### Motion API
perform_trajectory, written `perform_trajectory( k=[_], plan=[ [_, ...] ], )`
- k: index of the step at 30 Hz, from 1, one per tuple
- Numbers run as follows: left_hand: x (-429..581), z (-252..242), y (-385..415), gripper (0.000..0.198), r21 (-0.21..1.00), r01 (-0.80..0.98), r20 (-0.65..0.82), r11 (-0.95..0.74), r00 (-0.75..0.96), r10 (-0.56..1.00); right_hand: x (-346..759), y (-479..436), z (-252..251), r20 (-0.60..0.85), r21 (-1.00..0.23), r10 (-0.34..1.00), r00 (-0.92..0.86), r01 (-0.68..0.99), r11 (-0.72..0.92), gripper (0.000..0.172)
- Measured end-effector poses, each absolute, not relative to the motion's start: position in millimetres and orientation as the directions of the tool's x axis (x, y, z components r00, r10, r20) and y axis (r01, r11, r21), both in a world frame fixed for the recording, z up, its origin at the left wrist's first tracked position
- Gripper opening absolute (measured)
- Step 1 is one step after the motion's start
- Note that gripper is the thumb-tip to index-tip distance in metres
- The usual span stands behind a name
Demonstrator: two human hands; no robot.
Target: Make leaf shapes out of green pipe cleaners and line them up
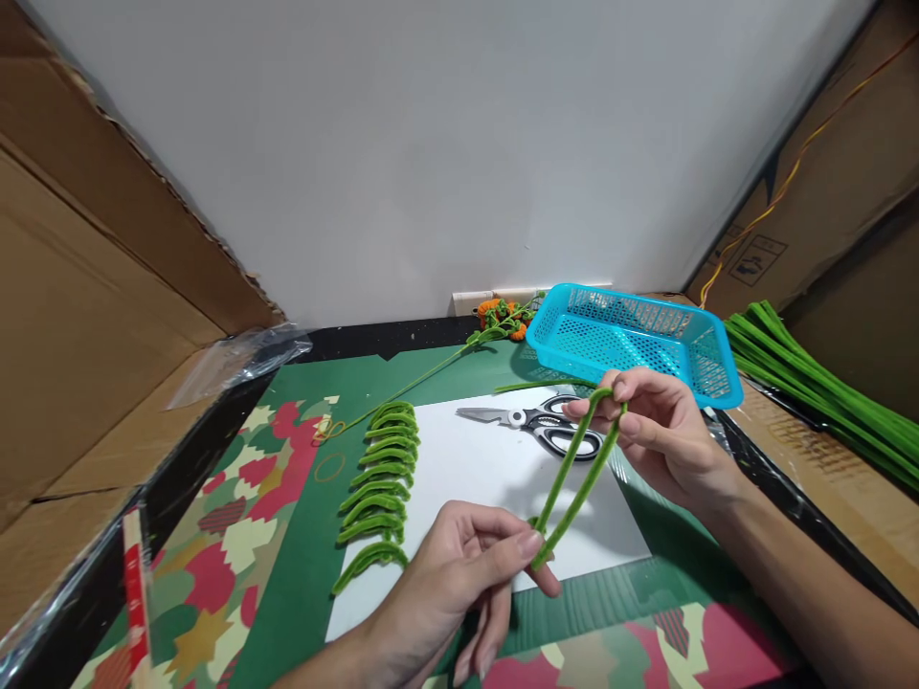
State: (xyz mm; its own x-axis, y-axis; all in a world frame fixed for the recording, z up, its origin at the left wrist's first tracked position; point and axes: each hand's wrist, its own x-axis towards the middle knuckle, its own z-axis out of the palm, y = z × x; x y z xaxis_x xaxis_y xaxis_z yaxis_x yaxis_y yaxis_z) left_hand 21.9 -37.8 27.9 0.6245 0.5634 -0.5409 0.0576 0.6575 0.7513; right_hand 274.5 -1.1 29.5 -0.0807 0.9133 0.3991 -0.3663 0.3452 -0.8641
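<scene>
A green pipe cleaner (576,476), folded into a narrow loop, stretches between my two hands above the white sheet (474,469). My left hand (459,574) pinches its two loose ends between thumb and forefinger. My right hand (664,435) pinches the bent top of the loop. Several folded green pipe cleaners (380,483) lie in a column on the left edge of the sheet. Scissors (542,428) with black and grey handles lie on the sheet, just behind the loop.
A blue plastic basket (636,340) stands at the back right. A bundle of straight green pipe cleaners (818,392) lies on cardboard at the right. A finished stem with orange flowers (499,318) lies by the wall. Cardboard walls flank both sides.
</scene>
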Motion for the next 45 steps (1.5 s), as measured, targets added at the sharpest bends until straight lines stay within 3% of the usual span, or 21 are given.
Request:
perform_trajectory(
  k=[6, 12, 15, 24, 36, 45],
  plan=[
    [20, 26, -38, 0.049, 0.762, 0.038, -0.506, 0.647, 0.659, 0.556, 277, 0, 27, 0.45, -0.868, 0.885, -0.116, -0.288, 0.404, 0.012],
    [19, 23, -34, 0.057, 0.765, 0.077, -0.505, 0.639, 0.687, 0.522, 275, -1, 30, 0.34, -0.863, 0.936, -0.093, -0.425, 0.272, 0.016],
    [20, 23, -35, 0.05, 0.783, 0.054, -0.487, 0.62, 0.672, 0.557, 274, -2, 33, 0.298, -0.85, 0.95, -0.088, -0.478, 0.222, 0.016],
    [21, 22, -39, 0.044, 0.796, 0.114, -0.503, 0.595, 0.672, 0.544, 270, -3, 30, 0.238, -0.834, 0.97, -0.052, -0.522, 0.177, 0.015],
    [19, 20, -39, 0.056, 0.795, 0.161, -0.529, 0.585, 0.657, 0.538, 250, -8, 25, 0.095, -0.745, 0.995, 0.029, -0.661, 0.09, 0.016],
    [21, 19, -39, 0.054, 0.797, 0.081, -0.505, 0.599, 0.634, 0.586, 250, -9, 26, 0.065, -0.75, 0.997, 0.035, -0.658, 0.072, 0.016]
  ],
)
